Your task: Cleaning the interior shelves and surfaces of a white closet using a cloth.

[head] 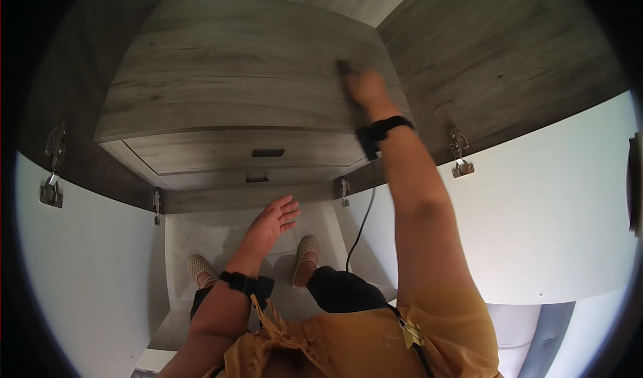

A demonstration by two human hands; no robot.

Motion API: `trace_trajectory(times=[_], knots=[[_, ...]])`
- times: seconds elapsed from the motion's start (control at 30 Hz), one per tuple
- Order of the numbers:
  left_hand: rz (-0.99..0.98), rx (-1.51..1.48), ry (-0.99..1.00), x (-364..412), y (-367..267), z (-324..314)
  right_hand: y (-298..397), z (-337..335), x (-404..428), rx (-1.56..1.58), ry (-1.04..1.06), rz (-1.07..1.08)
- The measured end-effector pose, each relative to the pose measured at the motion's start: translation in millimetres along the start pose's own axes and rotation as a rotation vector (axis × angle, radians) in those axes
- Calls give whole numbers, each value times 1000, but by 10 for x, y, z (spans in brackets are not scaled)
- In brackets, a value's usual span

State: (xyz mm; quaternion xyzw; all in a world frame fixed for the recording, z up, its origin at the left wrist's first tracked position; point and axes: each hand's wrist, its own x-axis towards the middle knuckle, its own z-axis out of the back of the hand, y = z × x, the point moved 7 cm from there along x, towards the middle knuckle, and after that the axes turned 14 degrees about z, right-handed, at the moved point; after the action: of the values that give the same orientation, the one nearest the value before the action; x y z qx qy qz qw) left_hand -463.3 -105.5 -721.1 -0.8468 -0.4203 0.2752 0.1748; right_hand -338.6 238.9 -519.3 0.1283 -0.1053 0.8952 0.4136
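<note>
Inside a wood-grain wardrobe, my right hand (370, 90) grips a dark handheld object (343, 71), too blurred to identify. It is over the right part of a grey-brown shelf top (241, 71), seemingly against its surface. My left hand (271, 222) holds nothing, its fingers spread a little, in the air in front of the drawers and above the floor. Below the shelf top is an upper drawer front (211, 154) with a dark recessed pull (268, 153). Another dark pull (257, 179) marks the drawer under it.
White doors swing out at the left (80, 267) and right (532, 212), on metal hinges (458, 152). A black cable (362, 227) hangs from the band (392, 125) on my right wrist. My feet in beige woven shoes (307, 250) stand on the tiled floor (231, 232).
</note>
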Motion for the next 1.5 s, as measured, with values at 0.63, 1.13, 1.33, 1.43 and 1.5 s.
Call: trace_trajectory(times=[0.63,1.13,1.33,1.43,1.5], knots=[[-35,-32,-77,-157,7,190,-241,554,-1270,-61,-139,-293],[35,-233,-450,-322,66,767,1482,-531,-2166,1383,-158,-748],[15,-321,-520,-483,33,924,2282,-1324,-2018,1784,211,-941],[-33,-317,-539,-547,-10,990,2499,-1409,-1709,1904,159,-952],[-58,-325,-532,-564,-13,1026,2550,-1523,-1609,1973,75,-980]])
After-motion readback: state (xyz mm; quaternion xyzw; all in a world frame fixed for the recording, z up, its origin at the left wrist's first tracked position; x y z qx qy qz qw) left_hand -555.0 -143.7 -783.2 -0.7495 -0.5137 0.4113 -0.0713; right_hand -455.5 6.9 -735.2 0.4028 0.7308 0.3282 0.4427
